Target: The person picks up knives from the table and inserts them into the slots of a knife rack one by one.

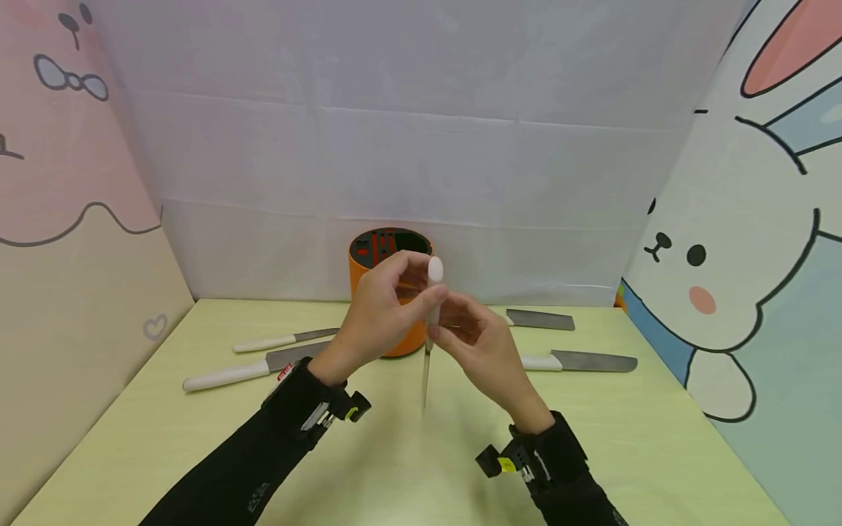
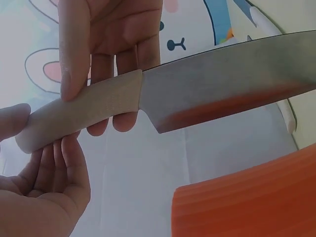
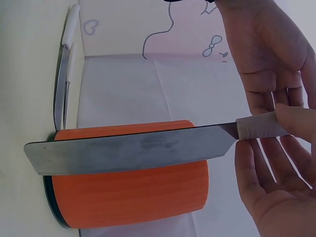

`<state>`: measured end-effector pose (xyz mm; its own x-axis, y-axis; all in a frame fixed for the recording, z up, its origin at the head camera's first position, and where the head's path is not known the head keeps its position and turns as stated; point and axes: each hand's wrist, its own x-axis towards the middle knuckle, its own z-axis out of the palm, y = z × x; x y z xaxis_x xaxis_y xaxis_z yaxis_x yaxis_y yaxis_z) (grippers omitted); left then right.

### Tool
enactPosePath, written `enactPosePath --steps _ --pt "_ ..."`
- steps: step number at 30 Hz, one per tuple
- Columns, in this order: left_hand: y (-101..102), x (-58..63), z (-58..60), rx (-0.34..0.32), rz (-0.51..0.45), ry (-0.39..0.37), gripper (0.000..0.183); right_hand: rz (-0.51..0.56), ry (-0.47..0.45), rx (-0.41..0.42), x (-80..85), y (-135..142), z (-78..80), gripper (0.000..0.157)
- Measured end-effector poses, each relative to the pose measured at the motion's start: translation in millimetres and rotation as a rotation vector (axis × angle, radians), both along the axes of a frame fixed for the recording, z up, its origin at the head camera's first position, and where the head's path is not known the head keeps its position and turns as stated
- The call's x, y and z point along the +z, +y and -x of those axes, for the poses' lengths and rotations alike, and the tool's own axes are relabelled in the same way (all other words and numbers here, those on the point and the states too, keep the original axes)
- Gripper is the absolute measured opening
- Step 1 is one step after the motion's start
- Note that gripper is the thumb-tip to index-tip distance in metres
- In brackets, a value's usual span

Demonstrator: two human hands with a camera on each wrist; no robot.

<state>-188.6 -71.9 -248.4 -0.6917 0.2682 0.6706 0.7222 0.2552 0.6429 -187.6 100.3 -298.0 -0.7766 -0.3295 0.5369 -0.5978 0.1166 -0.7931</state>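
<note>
Both hands hold one kitchen knife, its white handle (image 2: 98, 106) up and its wide steel blade (image 3: 133, 154) pointing down toward the table. My left hand (image 1: 388, 303) pinches the butt end of the handle between thumb and fingers. Lower down, close to the blade, my right hand (image 1: 483, 351) pinches the same handle. In the head view the blade shows edge-on as a thin line. Just behind the hands stands an orange round knife block (image 1: 364, 281) with a dark slotted top, partly hidden by the left hand. The knife is outside it.
Left of the block lie a narrow knife (image 1: 266, 342) and a wider knife (image 1: 226, 377), handles outward. To the right lie a far knife (image 1: 541, 319) and a nearer knife (image 1: 592, 361), blades pointing right. White and cartoon-printed sheets (image 1: 395, 161) wall the yellowish table (image 1: 368, 475).
</note>
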Motion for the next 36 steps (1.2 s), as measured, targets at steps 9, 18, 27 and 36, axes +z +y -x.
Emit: enactPosePath --steps 9,18,27,36 --pt "0.4 27.9 12.0 -0.007 0.003 -0.034 0.022 0.024 0.028 -0.028 4.8 11.9 4.7 0.041" --pt "-5.8 69.8 25.3 0.049 0.045 -0.008 0.025 0.066 0.015 -0.018 7.0 18.2 8.4 0.039" --pt "-9.3 113.8 37.3 0.037 0.021 -0.009 0.027 0.059 0.013 -0.044 6.3 20.1 6.7 0.037" --pt "-20.7 148.4 62.9 0.064 -0.048 -0.051 0.027 0.051 0.012 -0.006 4.8 17.1 5.8 0.038"
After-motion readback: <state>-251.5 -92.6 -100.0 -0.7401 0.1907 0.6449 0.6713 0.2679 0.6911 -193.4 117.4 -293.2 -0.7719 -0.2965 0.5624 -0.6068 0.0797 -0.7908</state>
